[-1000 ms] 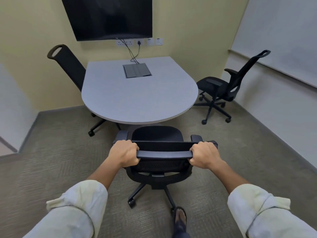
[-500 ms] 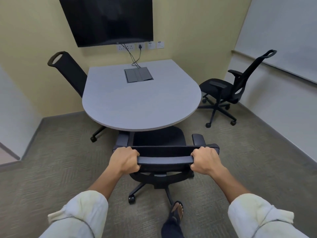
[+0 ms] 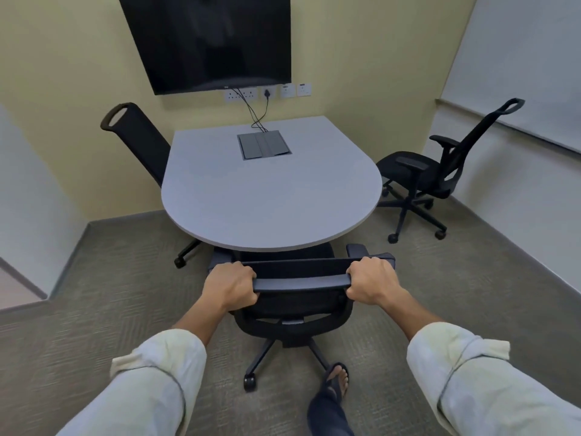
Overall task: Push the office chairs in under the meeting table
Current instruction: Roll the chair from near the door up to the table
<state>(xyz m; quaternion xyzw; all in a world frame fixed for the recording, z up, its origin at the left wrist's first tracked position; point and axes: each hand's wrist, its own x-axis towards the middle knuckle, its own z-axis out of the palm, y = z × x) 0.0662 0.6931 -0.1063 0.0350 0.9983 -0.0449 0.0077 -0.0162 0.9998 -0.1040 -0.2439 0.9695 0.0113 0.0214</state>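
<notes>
A black office chair [image 3: 295, 306] stands right in front of me, its seat mostly hidden under the near rounded edge of the grey meeting table [image 3: 270, 196]. My left hand [image 3: 231, 286] grips the left end of its top backrest bar. My right hand [image 3: 372, 283] grips the right end. A second black chair [image 3: 141, 143] sits at the table's left side, tucked against it. Apart from the table, a third black chair [image 3: 434, 171] stands to the right near the wall.
A dark screen [image 3: 213, 42] hangs on the yellow wall above wall sockets [image 3: 267, 92], with cables running to a grey cable box [image 3: 264, 144] set in the tabletop. My sandalled foot [image 3: 336, 379] is beside the chair's wheeled base. Carpet lies open on both sides.
I have moved forward with the chair, and its seat has slid further under the table's edge. Both hands keep their grip on the backrest bar.
</notes>
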